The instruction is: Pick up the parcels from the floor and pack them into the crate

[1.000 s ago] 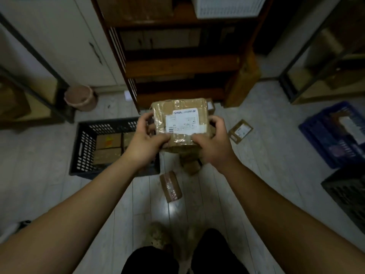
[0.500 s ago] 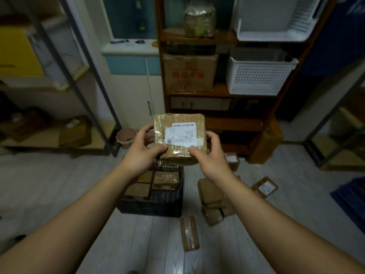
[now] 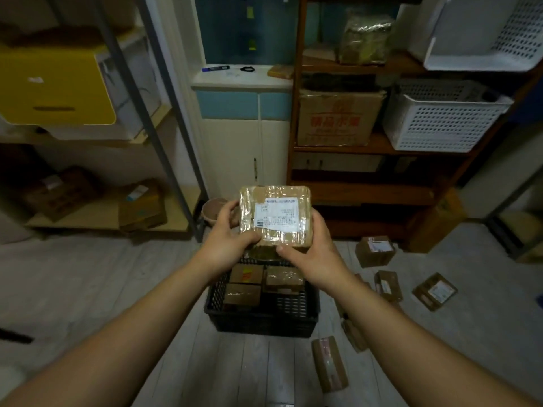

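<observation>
Brown tape-wrapped parcel [image 3: 275,218], label up and roughly square, is gripped at its near corners by the left hand [image 3: 227,245] and right hand [image 3: 313,251], directly above the black crate [image 3: 261,317], nearer its far end.

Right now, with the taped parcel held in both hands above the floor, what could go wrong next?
1. The taped parcel looks glossy, and the left hand and right hand grip only its edges; it might slip.
2. Three boxes already fill most of the black crate; this one may not lie flat.
3. A loose parcel lies on the floor nearby, easy to step on.
</observation>
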`<state>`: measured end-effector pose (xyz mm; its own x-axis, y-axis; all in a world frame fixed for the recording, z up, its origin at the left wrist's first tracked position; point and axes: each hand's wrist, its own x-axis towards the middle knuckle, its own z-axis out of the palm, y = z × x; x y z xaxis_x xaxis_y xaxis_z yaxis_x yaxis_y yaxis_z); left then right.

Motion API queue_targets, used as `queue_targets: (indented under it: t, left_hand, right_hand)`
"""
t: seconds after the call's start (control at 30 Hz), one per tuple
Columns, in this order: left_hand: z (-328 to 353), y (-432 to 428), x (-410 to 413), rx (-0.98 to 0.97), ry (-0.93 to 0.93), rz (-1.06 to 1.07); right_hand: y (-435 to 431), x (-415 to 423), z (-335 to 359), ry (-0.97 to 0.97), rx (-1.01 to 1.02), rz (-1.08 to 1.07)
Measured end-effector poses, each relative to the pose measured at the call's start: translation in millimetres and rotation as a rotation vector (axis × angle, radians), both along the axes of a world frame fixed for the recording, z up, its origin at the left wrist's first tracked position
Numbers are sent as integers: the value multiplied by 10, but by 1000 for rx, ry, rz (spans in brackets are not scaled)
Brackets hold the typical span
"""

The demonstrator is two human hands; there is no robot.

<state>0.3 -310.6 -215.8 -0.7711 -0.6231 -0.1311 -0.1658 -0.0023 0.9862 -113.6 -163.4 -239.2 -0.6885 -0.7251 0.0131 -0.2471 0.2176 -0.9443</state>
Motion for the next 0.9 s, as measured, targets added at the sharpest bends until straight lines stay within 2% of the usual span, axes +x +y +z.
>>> queue_targets:
  t: [0.13,0.37,0.53,0.63,0.77,0.9]
  left_hand:
    - [-124,-229,-141,-2,-46,-79]
    - [-437,-578,-562,42,-129,-90]
    - [-816,-893,-932,-47,-232,-82]
    - [-1241,-1074,-1157,-45,-281,-114]
    - [-1988,-1276,-1381,52,-377,-143]
    - [-2989,-1449,-1544,120,-440,-208]
  right_hand:
    - [-170,-62,-75,-1,5,-3]
    - [-548,-556,-411,-58,47,28]
    - [-908,-920,-806,-151,63,96]
    - [-1055,-1099,-1215,-281,105,126]
    - [-1173,-1309,-1960,-333,235,148]
    - [-1321,-1409,-2945,-180,461,194]
